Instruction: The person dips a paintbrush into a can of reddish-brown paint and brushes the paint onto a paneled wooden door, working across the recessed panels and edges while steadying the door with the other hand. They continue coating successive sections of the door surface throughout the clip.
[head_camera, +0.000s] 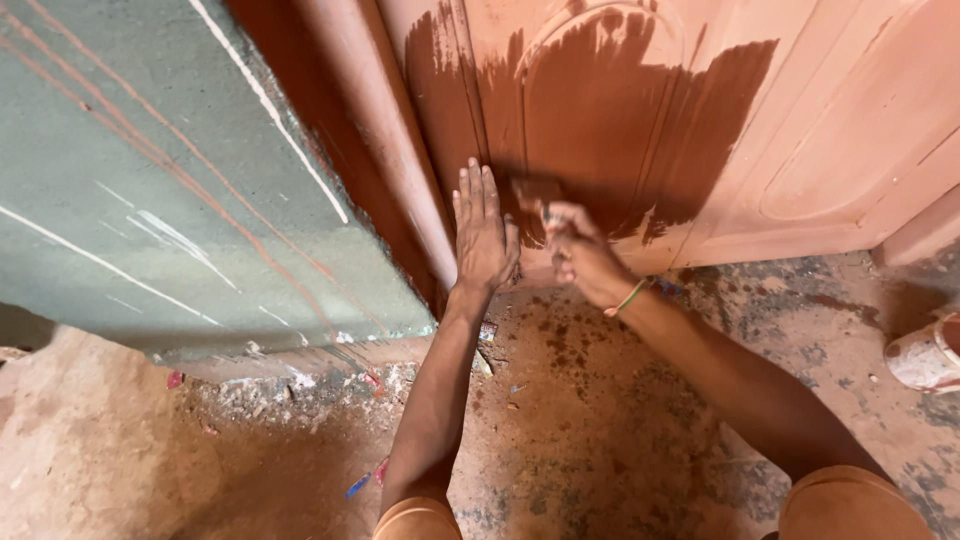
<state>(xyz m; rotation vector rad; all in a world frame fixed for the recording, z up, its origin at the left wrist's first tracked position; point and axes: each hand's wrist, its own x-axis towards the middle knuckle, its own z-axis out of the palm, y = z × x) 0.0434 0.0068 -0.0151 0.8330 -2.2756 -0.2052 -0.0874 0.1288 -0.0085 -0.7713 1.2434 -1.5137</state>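
While our left hand (483, 232) presses flat, fingers together, against the door (820, 130), our right hand (578, 250) beside it seemingly clamps a blurred brush (532, 192).

Bare forearms, orange-brown short sleeves (845, 500), green band (630, 297) at right wrist.

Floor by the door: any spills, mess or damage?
Yes. Brown paint drips stain the floor beneath the right hand and its brush. Small debris lies along the green wall's base. The left hand lies flat against the half-painted door.
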